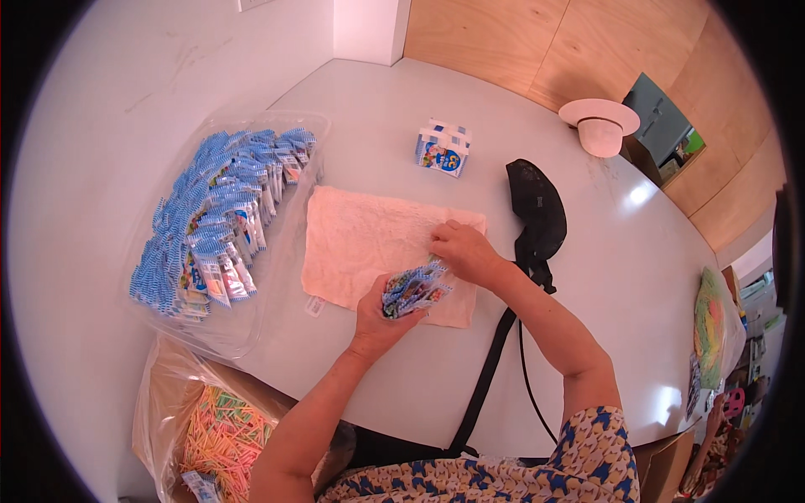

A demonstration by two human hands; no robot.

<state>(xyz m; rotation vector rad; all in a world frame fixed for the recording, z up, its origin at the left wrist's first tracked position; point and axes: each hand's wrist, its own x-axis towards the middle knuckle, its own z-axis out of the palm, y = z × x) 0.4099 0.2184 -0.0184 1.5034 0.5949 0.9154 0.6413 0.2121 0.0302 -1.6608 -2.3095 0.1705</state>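
Observation:
In my left hand [377,320] is a bunch of small blue-and-white striped packets [412,292], fanned out at one end. The fingers and thumb wrap around it over the near part of a pink cloth [352,226]. My right hand [463,249] is at the far right end of the bunch, its fingers curled together in a pinch. What those fingers hold is hidden. Left of the cloth, a clear plastic tray [251,329] carries rows of similar packets [222,210] standing close together.
A small blue-and-white checked box [443,149] stands beyond the cloth. A black strap with a wide pad [538,210] lies right of it, beside a white hat [599,126]. At the lower left, a plastic-lined carton [163,394] contains many coloured sticks [222,436].

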